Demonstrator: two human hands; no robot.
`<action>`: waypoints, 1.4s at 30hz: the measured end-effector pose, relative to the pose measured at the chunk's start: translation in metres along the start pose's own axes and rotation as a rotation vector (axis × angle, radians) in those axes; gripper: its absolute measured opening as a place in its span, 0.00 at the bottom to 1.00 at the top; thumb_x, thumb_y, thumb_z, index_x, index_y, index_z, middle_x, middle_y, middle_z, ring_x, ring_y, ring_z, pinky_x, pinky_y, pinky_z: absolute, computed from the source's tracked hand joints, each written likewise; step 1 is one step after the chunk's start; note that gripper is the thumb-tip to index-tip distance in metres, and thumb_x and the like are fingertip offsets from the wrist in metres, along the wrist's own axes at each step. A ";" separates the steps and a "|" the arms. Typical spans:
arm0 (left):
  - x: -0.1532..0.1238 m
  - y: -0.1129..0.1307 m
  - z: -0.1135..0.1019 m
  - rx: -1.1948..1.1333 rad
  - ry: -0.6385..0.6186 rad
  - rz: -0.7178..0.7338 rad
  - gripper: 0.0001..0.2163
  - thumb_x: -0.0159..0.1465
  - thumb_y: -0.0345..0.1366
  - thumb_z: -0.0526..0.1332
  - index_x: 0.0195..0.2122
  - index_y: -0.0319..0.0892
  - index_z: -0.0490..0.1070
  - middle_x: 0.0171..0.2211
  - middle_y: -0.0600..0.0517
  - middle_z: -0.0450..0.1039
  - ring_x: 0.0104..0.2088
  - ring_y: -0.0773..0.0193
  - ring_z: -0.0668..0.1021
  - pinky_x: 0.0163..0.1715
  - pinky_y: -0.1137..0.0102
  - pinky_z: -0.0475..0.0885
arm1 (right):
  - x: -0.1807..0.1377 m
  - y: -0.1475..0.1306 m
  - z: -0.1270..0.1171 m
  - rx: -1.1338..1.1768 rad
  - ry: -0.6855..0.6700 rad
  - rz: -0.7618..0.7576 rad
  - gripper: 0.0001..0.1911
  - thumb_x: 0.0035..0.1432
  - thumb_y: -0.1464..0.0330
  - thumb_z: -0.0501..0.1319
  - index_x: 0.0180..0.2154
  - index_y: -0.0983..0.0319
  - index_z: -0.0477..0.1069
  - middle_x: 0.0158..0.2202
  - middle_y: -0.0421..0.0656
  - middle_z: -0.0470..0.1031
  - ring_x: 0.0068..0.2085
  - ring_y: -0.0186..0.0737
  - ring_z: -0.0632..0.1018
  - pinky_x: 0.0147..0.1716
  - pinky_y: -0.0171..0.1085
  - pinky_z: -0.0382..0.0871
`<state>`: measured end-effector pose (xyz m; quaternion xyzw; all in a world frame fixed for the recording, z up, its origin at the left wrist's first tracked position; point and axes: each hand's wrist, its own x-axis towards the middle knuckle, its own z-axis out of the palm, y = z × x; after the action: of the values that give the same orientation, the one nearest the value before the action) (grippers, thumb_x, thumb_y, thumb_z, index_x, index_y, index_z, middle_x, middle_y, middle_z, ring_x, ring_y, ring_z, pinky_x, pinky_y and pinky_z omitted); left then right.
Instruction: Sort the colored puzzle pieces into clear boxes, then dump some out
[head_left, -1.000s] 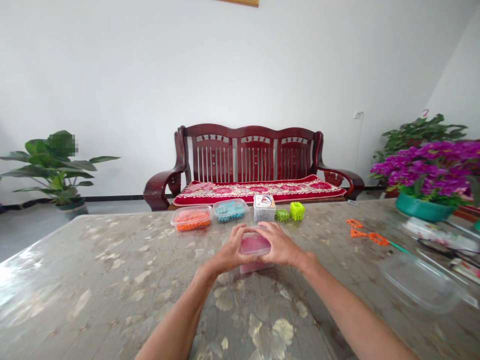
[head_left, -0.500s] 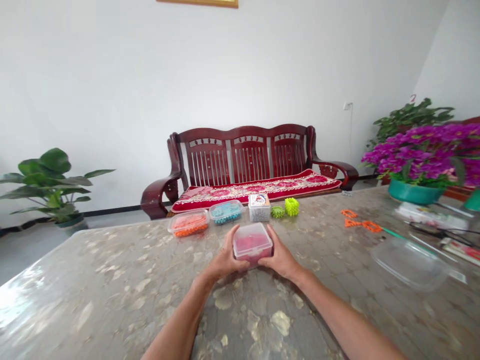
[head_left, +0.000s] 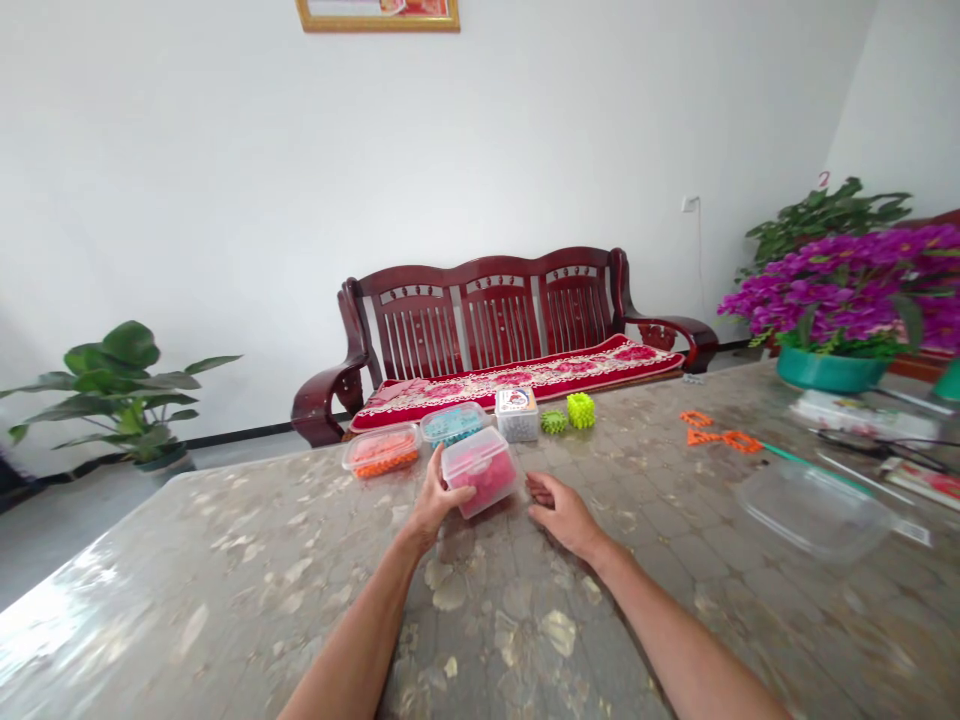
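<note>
A grey-brown table with a leaf-patterned, glossy surface [head_left: 285, 580] is positioned beneath both hands. A dark red, slatted wooden bench [head_left: 487, 274] is placed beyond the hands, across the table; its seat is covered by a red and cream patterned cloth pad [head_left: 517, 379]. Purple flowers [head_left: 840, 285] in a round teal pot [head_left: 832, 368] are located far to the right of the right hand. A shallow, rectangular clear plastic tray or lid [head_left: 814, 510] is laid nearer on that side; which of the two cannot be told.

The left hand [head_left: 433, 500] is closed around the left side of a clear, lidded plastic box with pink contents [head_left: 474, 452], the thumb being set against the front. The box is held tilted, between the hands; contact with the table cannot be confirmed. The right hand [head_left: 562, 510] is released, its fingers loosely curled, just beside the box and apart from it.

Beyond the left hand, a clear plastic container of orange pieces [head_left: 385, 436] and one of blue pieces [head_left: 454, 418] are set side by side. Beyond the right hand, a bright green, knobbly cube [head_left: 580, 410] and a smaller, darker green, spiky piece [head_left: 553, 421] are placed.
</note>
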<state>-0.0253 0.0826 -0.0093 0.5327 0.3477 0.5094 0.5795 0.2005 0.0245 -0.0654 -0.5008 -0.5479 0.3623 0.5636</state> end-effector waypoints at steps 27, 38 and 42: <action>0.019 -0.032 -0.062 0.881 0.230 0.079 0.30 0.55 0.29 0.63 0.59 0.41 0.58 0.54 0.44 0.70 0.58 0.53 0.72 0.57 0.59 0.67 | -0.003 -0.004 -0.002 -0.449 0.049 -0.119 0.18 0.52 0.76 0.55 0.42 0.60 0.77 0.41 0.43 0.81 0.40 0.38 0.80 0.44 0.38 0.74; -0.046 -0.038 -0.006 1.618 0.342 -0.040 0.28 0.65 0.38 0.50 0.62 0.23 0.56 0.62 0.31 0.60 0.63 0.44 0.63 0.60 0.59 0.60 | -0.011 -0.044 -0.056 -1.163 0.443 -0.240 0.24 0.54 0.76 0.57 0.52 0.58 0.71 0.54 0.47 0.73 0.55 0.47 0.70 0.55 0.45 0.62; -0.061 -0.039 0.012 1.775 0.211 -0.051 0.28 0.67 0.42 0.50 0.63 0.26 0.59 0.64 0.32 0.59 0.65 0.44 0.61 0.62 0.55 0.56 | -0.010 -0.058 -0.093 -1.348 0.680 -0.119 0.27 0.54 0.75 0.57 0.57 0.62 0.67 0.62 0.53 0.64 0.63 0.55 0.60 0.59 0.51 0.54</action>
<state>-0.0202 0.0245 -0.0535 0.7274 0.6772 0.0862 -0.0700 0.2818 -0.0146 -0.0025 -0.7907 -0.4729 -0.2566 0.2921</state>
